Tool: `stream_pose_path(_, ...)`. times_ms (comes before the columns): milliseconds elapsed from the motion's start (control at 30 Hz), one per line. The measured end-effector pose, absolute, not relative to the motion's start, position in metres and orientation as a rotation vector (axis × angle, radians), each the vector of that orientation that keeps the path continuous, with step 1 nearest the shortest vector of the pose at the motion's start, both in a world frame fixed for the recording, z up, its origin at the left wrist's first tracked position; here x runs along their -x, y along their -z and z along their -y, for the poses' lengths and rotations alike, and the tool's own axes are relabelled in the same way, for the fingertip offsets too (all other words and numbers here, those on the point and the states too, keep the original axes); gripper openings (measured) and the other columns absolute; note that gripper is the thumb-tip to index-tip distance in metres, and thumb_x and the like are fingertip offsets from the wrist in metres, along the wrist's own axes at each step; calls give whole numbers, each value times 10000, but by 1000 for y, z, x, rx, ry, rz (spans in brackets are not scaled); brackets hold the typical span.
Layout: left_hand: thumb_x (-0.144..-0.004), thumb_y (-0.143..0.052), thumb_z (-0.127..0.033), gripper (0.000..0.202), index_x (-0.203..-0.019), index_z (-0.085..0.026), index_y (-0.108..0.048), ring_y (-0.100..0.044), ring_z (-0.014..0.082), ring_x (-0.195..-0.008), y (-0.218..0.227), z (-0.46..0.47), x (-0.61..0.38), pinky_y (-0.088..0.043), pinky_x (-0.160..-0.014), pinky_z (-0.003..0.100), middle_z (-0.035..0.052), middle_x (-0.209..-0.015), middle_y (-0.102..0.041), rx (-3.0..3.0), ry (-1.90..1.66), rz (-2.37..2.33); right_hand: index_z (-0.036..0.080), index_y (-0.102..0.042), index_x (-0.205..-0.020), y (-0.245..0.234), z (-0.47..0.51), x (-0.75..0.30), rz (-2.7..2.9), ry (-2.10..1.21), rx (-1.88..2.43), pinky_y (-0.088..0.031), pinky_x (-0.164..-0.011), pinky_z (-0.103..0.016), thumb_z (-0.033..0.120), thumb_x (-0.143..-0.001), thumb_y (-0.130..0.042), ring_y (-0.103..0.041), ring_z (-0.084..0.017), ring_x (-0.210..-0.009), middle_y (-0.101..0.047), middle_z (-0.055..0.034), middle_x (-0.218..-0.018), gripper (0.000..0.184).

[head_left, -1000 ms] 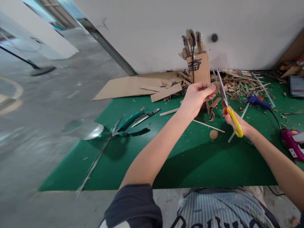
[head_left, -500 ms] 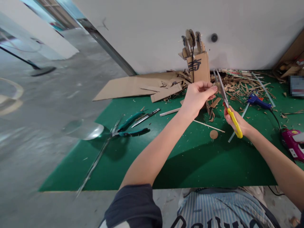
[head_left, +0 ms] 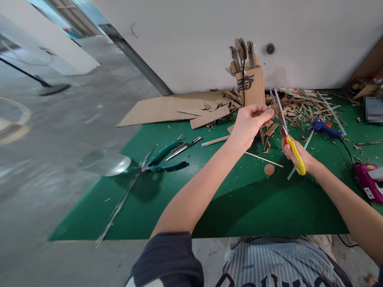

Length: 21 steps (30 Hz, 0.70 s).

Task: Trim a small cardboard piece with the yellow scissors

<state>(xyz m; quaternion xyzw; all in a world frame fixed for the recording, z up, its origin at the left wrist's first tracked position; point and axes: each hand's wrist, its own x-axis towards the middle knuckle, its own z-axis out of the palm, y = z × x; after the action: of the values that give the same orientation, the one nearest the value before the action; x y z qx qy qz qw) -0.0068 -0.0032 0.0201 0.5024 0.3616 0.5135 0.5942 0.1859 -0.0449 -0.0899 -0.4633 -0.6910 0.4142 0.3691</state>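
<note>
My left hand (head_left: 249, 123) pinches a small brown cardboard piece (head_left: 273, 109) between thumb and fingertips, held up over the green mat (head_left: 209, 191). My right hand (head_left: 295, 153) grips yellow-handled scissors (head_left: 289, 133); their blades point up and away and meet the cardboard piece. A small round cardboard disc (head_left: 269, 169) lies on the mat just below both hands. Behind my left hand stands a cardboard model (head_left: 248, 75) with upright finger-like parts, against the white wall.
Flat cardboard sheets (head_left: 176, 107) and a heap of scraps (head_left: 302, 105) lie along the wall. Green-handled pliers (head_left: 163, 157), a metal strip (head_left: 122, 199), a thin stick (head_left: 263, 158), a blue glue gun (head_left: 324, 128) with its cable and a pink tool (head_left: 369, 181) rest on the mat.
Both hands stay in nearly the same place. The scissors and the cardboard piece have shifted only slightly.
</note>
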Motion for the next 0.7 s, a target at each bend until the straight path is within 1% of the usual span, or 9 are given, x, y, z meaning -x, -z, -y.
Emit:
stream_pose_path(167, -806, -741, -98, 195, -660, -167, -631, -559, 61, -590, -18, 2, 7, -468, -628, 211, -33, -622, -596, -1140, -1195, -819, 254, -427, -893, 89, 45, -186, 1797, -1044, 1193, -346, -548, -314, 844, -888, -413, -372, -147, -608, -400, 38, -685, 590)
stream_pose_path(333, -815, -744, -99, 183, -676, -158, -641, -545, 64, -553, -22, 0, 12, -458, -601, 219, -32, -585, -594, -1210, -1188, -866, 248, -409, -889, 88, 45, -190, 1851, -1005, 1204, -322, -552, -304, 772, -935, -426, -377, -132, -596, -422, 36, -704, 526)
stream_pose_path(467, -814, -755, -104, 195, -668, -152, -636, -533, 60, -541, -28, 0, 17, -453, -597, 223, -31, -587, -588, -1261, -1169, -881, 247, -400, -882, 84, 46, -190, 1873, -973, 1221, -309, -560, -311, 742, -944, -429, -369, -130, -586, -439, 35, -702, 500)
stream_pose_path(567, -788, -787, -111, 211, -653, -151, -630, -535, 61, -548, -31, 1, 20, -462, -608, 227, -31, -588, -578, -1304, -1140, -879, 248, -391, -899, 80, 47, -189, 1913, -947, 1233, -328, -582, -325, 727, -940, -440, -381, -137, -598, -456, 32, -711, 483)
stream_pose_path(700, -760, -816, -118, 203, -653, -147, -646, -546, 67, -567, -33, 2, 23, -463, -612, 233, -17, -605, -594, -1427, -1087, -898, 246, -382, -964, 79, 49, -187, 1940, -960, 1170, -360, -619, -338, 717, -932, -457, -421, -146, -646, -507, 8, -810, 479)
